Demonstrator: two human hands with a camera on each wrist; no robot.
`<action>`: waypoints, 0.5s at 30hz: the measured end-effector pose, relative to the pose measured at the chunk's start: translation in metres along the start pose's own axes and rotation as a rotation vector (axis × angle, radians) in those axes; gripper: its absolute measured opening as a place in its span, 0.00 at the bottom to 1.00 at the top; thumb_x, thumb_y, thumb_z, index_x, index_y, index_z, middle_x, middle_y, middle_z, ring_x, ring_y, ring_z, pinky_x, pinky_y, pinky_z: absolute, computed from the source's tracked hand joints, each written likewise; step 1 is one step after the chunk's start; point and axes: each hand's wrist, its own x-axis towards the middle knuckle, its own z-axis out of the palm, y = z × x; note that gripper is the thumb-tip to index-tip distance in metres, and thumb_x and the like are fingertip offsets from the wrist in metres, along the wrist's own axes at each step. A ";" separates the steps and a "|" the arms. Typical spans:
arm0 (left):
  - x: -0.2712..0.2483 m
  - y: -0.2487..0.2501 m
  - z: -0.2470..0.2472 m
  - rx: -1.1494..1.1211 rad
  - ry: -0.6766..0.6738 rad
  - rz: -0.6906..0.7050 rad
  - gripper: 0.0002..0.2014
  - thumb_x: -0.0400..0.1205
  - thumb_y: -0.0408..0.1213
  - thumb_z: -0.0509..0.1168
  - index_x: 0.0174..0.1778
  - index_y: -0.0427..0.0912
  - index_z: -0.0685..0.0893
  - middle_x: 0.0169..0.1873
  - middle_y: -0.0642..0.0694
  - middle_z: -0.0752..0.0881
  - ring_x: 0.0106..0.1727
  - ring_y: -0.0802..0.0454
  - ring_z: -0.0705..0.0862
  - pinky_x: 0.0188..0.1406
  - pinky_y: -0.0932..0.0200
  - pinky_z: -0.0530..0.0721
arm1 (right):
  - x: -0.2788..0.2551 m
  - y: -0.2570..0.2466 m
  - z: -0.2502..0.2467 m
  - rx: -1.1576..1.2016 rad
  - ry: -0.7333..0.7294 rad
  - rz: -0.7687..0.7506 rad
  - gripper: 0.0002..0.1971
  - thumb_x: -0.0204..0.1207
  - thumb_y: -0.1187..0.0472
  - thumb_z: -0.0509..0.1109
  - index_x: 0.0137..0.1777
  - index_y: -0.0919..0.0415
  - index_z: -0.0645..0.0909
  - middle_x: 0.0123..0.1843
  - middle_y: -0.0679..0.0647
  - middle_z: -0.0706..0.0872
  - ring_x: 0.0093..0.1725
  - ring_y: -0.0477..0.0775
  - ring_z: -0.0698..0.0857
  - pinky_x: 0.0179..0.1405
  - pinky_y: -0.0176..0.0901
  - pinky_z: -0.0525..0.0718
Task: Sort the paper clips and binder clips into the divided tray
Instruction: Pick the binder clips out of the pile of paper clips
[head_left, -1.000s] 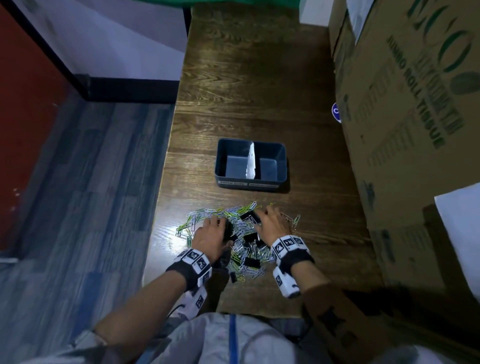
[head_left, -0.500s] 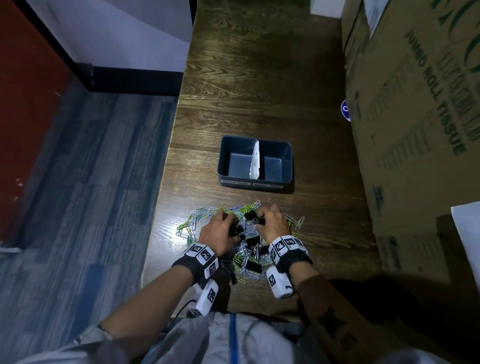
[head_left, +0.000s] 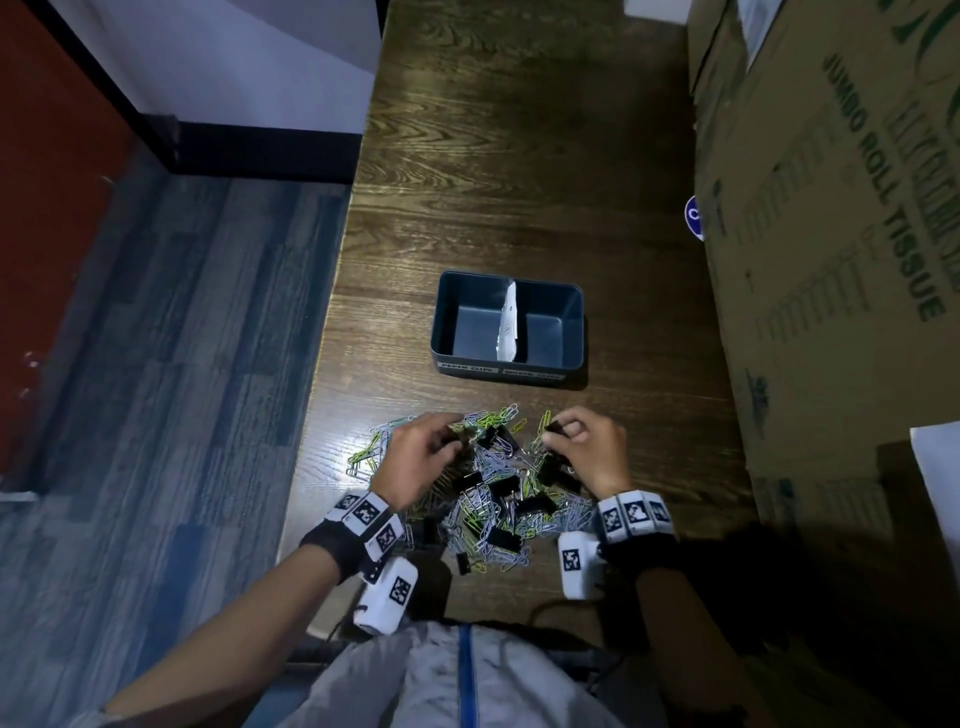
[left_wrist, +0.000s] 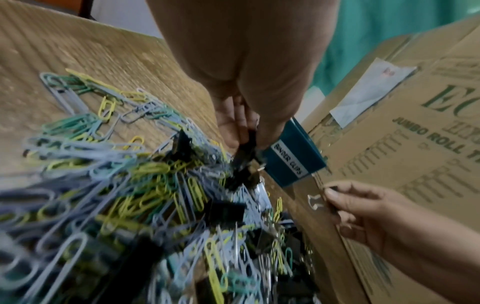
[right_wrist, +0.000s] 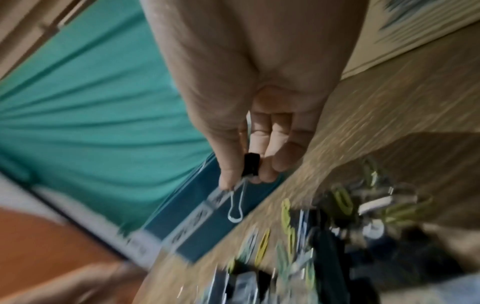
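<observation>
A mixed heap of coloured paper clips (head_left: 483, 512) and black binder clips (head_left: 503, 488) lies on the wooden table near its front edge. My left hand (head_left: 423, 457) is at the heap's left, fingers curled, pinching a black binder clip (left_wrist: 244, 152). My right hand (head_left: 582, 447) is at the heap's right and pinches another black binder clip (right_wrist: 250, 165) between thumb and fingers, its wire handle hanging down. The dark blue divided tray (head_left: 574, 332) stands just beyond the heap, a white divider (head_left: 508, 325) splitting it in two; labels mark its front wall. Both compartments look empty.
Large cardboard boxes (head_left: 831, 260) line the table's right side, close to the tray. The table's left edge (head_left: 332, 374) drops to a blue-grey floor. Bare wood stretches beyond the tray.
Both hands have spread apart from the heap's middle. The right hand has lifted to the right with a binder clip pinched in it; the left has shifted left.
</observation>
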 end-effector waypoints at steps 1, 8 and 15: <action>0.002 0.002 -0.006 -0.036 0.017 -0.014 0.15 0.80 0.29 0.69 0.63 0.43 0.85 0.50 0.53 0.83 0.44 0.62 0.83 0.37 0.79 0.80 | 0.002 0.002 -0.008 0.026 0.036 0.011 0.09 0.72 0.62 0.80 0.50 0.52 0.86 0.44 0.45 0.89 0.45 0.43 0.87 0.42 0.35 0.84; 0.035 -0.021 -0.045 0.047 0.036 -0.167 0.08 0.81 0.38 0.70 0.55 0.45 0.84 0.45 0.50 0.86 0.45 0.53 0.86 0.42 0.57 0.88 | 0.029 0.047 -0.055 -0.087 0.275 0.217 0.09 0.78 0.65 0.73 0.56 0.58 0.91 0.57 0.57 0.91 0.58 0.58 0.86 0.58 0.41 0.77; 0.038 -0.026 -0.007 0.602 -0.184 0.070 0.31 0.81 0.54 0.66 0.79 0.53 0.65 0.70 0.43 0.70 0.67 0.48 0.72 0.56 0.50 0.84 | 0.044 0.085 -0.057 -0.246 0.208 0.297 0.13 0.78 0.69 0.73 0.60 0.58 0.89 0.62 0.61 0.89 0.65 0.64 0.84 0.62 0.42 0.77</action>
